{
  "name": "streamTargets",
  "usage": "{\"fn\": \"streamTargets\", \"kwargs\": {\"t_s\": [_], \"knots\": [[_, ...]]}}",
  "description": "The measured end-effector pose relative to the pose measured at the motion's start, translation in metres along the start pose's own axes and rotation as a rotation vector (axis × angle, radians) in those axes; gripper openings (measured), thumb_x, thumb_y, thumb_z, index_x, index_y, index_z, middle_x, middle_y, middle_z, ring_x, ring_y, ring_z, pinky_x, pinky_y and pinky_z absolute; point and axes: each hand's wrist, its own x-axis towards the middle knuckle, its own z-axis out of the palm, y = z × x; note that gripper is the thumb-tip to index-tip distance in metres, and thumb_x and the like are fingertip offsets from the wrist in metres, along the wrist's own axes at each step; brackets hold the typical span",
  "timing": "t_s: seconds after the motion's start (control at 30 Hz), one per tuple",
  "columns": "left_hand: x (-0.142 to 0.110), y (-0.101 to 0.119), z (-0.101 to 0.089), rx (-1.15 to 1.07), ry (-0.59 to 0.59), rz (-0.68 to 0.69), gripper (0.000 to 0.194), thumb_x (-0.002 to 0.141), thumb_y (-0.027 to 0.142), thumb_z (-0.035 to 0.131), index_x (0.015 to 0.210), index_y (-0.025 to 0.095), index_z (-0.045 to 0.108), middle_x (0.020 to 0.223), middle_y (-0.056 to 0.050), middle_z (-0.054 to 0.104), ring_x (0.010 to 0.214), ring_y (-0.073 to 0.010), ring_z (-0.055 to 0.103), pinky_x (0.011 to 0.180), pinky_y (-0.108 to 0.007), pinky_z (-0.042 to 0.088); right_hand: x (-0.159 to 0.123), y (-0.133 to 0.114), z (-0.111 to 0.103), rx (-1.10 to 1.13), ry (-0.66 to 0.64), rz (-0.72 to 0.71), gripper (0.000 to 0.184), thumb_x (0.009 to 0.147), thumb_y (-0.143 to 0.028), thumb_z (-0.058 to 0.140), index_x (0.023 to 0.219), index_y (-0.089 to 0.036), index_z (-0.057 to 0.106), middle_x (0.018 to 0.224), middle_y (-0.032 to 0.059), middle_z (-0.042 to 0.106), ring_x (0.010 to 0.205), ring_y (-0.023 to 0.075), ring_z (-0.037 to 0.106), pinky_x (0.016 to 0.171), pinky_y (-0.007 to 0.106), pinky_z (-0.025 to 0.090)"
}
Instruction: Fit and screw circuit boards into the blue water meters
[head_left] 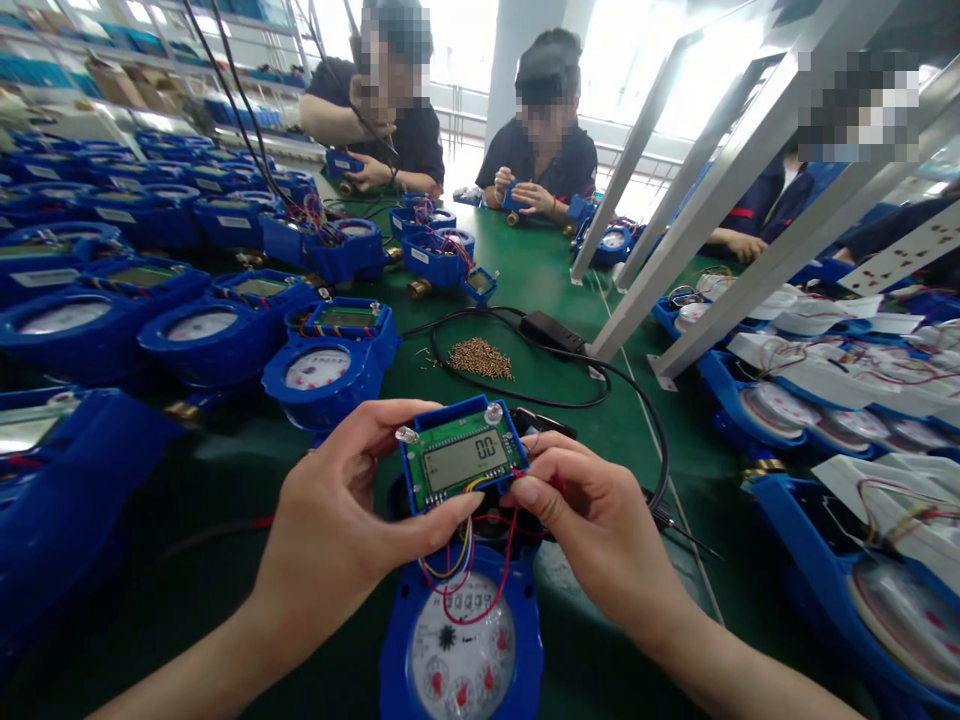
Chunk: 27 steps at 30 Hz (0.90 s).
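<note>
A green circuit board with a lit LCD display (466, 462) reading 0.0 sits in a small blue housing, tilted toward me. My left hand (352, 500) grips the housing's left side, thumb along its lower edge. At the right edge, my right hand (581, 505) pinches near a red wire (513, 550) by the board's corner; the exact thing between the fingertips is hard to make out. Red, yellow and dark wires run from the board down to a blue water meter (461, 640) with a white dial, directly below the hands.
Several blue water meters (322, 365) crowd the left side. A pile of small brass screws (480, 358) lies behind my hands, ringed by a black cable joined to a power strip (553, 330). White metal posts (630, 250) and opened meters (892, 560) stand right. Two co-workers sit opposite.
</note>
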Motion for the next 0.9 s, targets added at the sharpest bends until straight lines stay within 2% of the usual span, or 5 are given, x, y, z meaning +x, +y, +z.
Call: {"fn": "streamTargets", "kwargs": {"t_s": [0.2,0.43,0.53,0.67,0.9], "knots": [[0.002,-0.002,0.000,-0.048,-0.019,-0.038,0.047,0.070,0.025,0.086,0.111,0.026,0.064,0.091,0.001,0.076,0.080,-0.0169,0.076,0.072,-0.022,0.064,-0.001,0.011,0.006,-0.117,0.113,-0.215,0.021,0.090,-0.017,0.070,0.069,-0.018,0.067,0.089,0.0032,0.070,0.083,0.0161,0.066,0.070,0.024,0.053],[0.002,0.000,-0.001,-0.084,-0.058,-0.144,0.051,0.069,0.034,0.088,0.112,0.024,0.062,0.096,0.002,0.075,0.085,-0.0151,0.075,0.076,-0.020,0.061,0.002,0.024,0.006,-0.249,0.200,-0.522,0.015,0.090,-0.013,0.071,0.076,-0.017,0.068,0.087,0.0026,0.071,0.080,0.0144,0.061,0.073,0.026,0.051],[0.005,-0.003,-0.001,-0.134,-0.099,-0.162,0.051,0.068,0.032,0.089,0.112,0.023,0.063,0.093,0.002,0.075,0.082,-0.0146,0.074,0.073,-0.019,0.060,0.003,0.024,0.005,-0.251,0.184,-0.501,0.015,0.086,-0.008,0.075,0.075,-0.017,0.069,0.085,0.0022,0.072,0.079,0.0152,0.057,0.072,0.027,0.050],[0.009,-0.008,-0.002,-0.208,-0.160,-0.172,0.049,0.069,0.030,0.088,0.111,0.022,0.063,0.094,0.001,0.077,0.083,-0.0152,0.075,0.073,-0.019,0.060,0.005,0.019,0.003,-0.251,0.093,-0.357,0.015,0.081,-0.006,0.079,0.073,-0.018,0.074,0.085,0.0017,0.074,0.081,0.0170,0.055,0.071,0.029,0.051],[0.011,-0.010,-0.004,-0.109,-0.147,-0.109,0.049,0.070,0.032,0.088,0.110,0.022,0.063,0.092,0.001,0.076,0.082,-0.0156,0.074,0.074,-0.021,0.060,0.011,0.000,-0.020,-0.374,-0.135,-0.304,0.006,0.083,-0.020,0.081,0.088,-0.022,0.082,0.097,0.0015,0.080,0.087,0.0191,0.064,0.078,0.032,0.054]]}}
